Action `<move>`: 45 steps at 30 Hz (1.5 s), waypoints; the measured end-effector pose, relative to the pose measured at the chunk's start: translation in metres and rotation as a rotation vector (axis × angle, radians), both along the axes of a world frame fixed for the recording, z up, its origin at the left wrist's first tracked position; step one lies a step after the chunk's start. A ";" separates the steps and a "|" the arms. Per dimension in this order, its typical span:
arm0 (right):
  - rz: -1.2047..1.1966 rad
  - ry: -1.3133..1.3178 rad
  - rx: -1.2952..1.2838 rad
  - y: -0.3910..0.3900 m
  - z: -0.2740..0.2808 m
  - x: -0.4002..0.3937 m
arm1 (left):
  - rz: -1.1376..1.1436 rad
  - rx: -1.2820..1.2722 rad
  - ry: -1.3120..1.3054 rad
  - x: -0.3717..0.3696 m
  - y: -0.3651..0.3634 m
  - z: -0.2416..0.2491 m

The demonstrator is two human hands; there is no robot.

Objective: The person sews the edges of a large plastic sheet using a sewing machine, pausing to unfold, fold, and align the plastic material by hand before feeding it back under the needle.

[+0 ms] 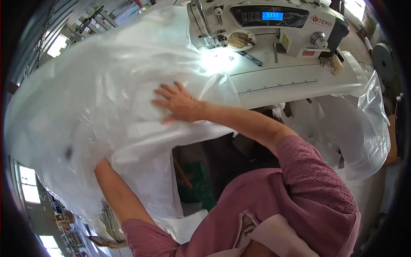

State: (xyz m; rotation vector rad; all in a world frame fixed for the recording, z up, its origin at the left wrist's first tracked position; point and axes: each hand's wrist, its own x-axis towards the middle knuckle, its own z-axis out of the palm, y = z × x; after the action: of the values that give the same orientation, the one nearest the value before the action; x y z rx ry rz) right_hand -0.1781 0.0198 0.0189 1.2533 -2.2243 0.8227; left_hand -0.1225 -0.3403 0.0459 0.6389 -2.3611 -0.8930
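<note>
A large, translucent white plastic sheet (124,81) spreads over the left of the sewing table and hangs down its front in folds. My right hand (182,104) lies on it with fingers spread, left of the lit needle area of the sewing machine (265,23). At the lower left, my left hand (101,155) reaches under or behind a layer of the sheet. Its fingers are hidden there, so their hold does not show. Part of the sheet bunches close to the machine's presser foot, where the bright lamp washes out detail.
A small round dish (241,40) and a dark pen-like tool (250,58) lie beside the needle area. A ruler scale (278,87) runs along the table's front edge. More clear plastic (364,128) hangs at the right. A bundle of thin stalks (110,222) stands at the lower left.
</note>
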 end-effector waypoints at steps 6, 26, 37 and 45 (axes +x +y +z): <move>-0.191 -0.126 0.306 -0.041 -0.012 -0.011 | -0.052 0.171 -0.221 0.017 0.053 0.015; -0.578 -0.589 -0.605 0.152 -0.163 0.100 | -0.627 -0.613 -0.153 0.093 0.303 -0.156; -0.299 -0.874 -0.291 0.135 -0.136 0.062 | -0.540 -0.980 -0.382 0.144 0.188 -0.162; 0.406 -1.579 -0.636 0.098 -0.107 0.154 | -0.471 -1.085 -0.505 0.302 0.095 -0.197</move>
State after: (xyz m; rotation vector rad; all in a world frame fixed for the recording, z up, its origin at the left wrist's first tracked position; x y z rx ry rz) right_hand -0.0237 0.1174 -0.0885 0.6725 -2.0832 3.1485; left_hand 0.1799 -0.2454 -0.1507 -0.1794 -2.9815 0.5325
